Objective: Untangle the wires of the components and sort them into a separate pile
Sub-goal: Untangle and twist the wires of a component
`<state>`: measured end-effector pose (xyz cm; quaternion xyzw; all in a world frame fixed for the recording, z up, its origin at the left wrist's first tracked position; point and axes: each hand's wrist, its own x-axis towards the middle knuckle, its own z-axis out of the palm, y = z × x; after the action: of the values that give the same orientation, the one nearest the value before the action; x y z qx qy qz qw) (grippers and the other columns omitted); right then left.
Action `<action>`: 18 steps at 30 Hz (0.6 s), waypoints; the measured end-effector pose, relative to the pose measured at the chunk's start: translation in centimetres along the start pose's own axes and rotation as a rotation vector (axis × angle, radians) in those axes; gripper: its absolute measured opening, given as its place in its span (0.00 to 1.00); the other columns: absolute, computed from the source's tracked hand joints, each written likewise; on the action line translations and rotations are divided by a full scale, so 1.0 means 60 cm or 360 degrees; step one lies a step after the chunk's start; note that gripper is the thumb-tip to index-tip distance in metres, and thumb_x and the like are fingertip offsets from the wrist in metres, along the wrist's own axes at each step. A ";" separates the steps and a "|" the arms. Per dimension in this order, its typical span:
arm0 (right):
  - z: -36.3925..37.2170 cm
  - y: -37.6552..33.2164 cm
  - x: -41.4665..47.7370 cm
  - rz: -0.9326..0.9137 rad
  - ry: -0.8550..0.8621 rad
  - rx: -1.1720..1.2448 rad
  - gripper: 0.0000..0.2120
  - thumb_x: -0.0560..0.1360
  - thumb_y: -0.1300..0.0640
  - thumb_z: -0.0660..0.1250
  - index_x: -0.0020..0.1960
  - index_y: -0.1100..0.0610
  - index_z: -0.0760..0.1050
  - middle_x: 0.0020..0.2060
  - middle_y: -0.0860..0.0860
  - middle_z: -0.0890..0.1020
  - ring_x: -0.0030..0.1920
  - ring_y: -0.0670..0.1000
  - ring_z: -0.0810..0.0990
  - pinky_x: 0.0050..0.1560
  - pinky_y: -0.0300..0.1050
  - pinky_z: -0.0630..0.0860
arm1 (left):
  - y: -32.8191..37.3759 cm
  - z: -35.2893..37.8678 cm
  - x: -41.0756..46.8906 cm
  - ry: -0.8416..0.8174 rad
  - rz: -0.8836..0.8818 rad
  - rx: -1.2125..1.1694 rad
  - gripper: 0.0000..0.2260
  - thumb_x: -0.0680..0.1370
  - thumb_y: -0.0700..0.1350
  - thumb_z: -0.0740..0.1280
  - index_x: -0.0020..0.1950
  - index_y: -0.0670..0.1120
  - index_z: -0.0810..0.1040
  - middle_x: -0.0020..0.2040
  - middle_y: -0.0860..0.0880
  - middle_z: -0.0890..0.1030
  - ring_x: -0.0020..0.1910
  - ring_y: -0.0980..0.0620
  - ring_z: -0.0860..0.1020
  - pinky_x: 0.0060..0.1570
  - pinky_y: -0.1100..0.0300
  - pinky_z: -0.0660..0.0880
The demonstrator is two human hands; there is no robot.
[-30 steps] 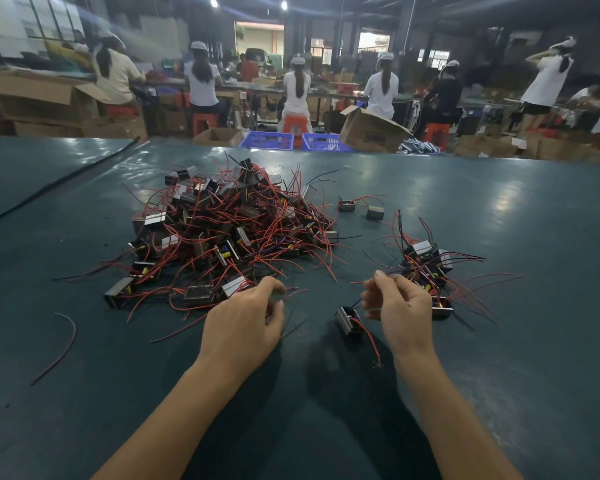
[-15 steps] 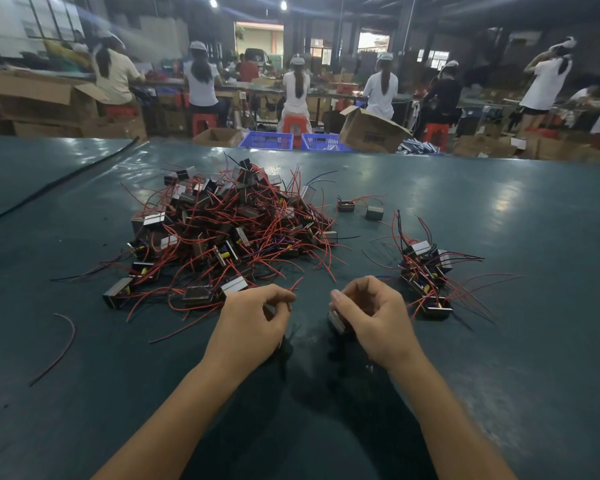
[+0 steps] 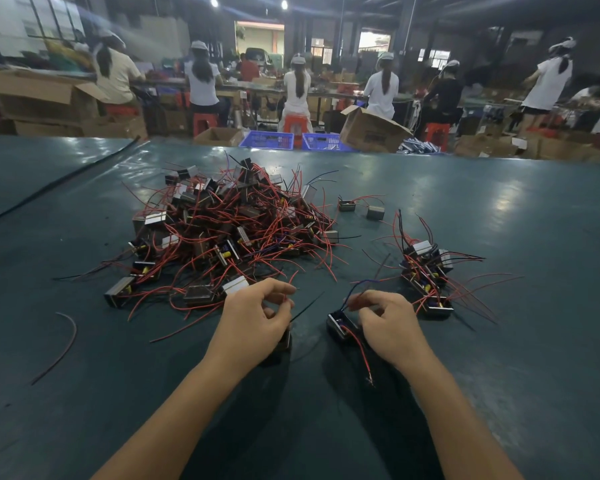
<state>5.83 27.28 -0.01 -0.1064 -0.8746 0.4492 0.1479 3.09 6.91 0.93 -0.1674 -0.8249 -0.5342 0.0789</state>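
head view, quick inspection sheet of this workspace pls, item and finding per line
surface: dark teal table, glossy.
job's things: big tangled pile left; small sorted pile right; two stray components beyond them.
clutter: one loose wire at left.
hands: left hand pinches a red wire; right hand pinches wires of a black component; fingers curled.
cables: black cable across far left.
surroundings: seated workers, cardboard boxes, blue baskets.

Dark green table (image 3: pixel 506 209) is filling the foreground. At twelve o'clock, workers (image 3: pixel 298 86) are sitting on red stools (image 3: pixel 204 122); blue crates (image 3: pixel 267 139) and a cardboard box (image 3: pixel 371 130) are standing nearby. Ceiling lamps (image 3: pixel 214 2) are glowing overhead.
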 end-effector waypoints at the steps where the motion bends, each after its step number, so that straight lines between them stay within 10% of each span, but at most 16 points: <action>1: 0.001 -0.002 0.000 -0.0002 -0.0031 0.0098 0.20 0.72 0.70 0.59 0.40 0.48 0.82 0.36 0.42 0.82 0.35 0.45 0.79 0.34 0.30 0.72 | 0.000 0.000 0.000 0.0000 0.0007 0.0006 0.14 0.76 0.38 0.69 0.45 0.59 0.78 0.42 0.54 0.82 0.32 0.39 0.80 0.33 0.45 0.79; 7: 0.007 -0.007 -0.004 0.0011 -0.0075 0.0364 0.18 0.73 0.70 0.62 0.43 0.49 0.82 0.22 0.41 0.78 0.22 0.44 0.69 0.24 0.33 0.65 | -0.001 0.000 0.000 -0.0014 0.0003 -0.0002 0.15 0.77 0.37 0.68 0.45 0.61 0.77 0.44 0.53 0.82 0.34 0.38 0.80 0.34 0.45 0.79; 18: 0.002 -0.017 -0.008 -0.0135 -0.0108 0.0360 0.13 0.73 0.65 0.71 0.38 0.47 0.83 0.30 0.43 0.84 0.28 0.39 0.78 0.31 0.30 0.71 | -0.006 0.002 0.001 -0.0017 0.0038 0.0015 0.16 0.77 0.38 0.68 0.45 0.62 0.77 0.43 0.53 0.82 0.31 0.40 0.78 0.32 0.47 0.79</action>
<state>6.16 26.45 0.67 -0.0365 -0.8265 0.5418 0.1481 2.91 6.90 0.59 -0.1798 -0.8257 -0.5284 0.0815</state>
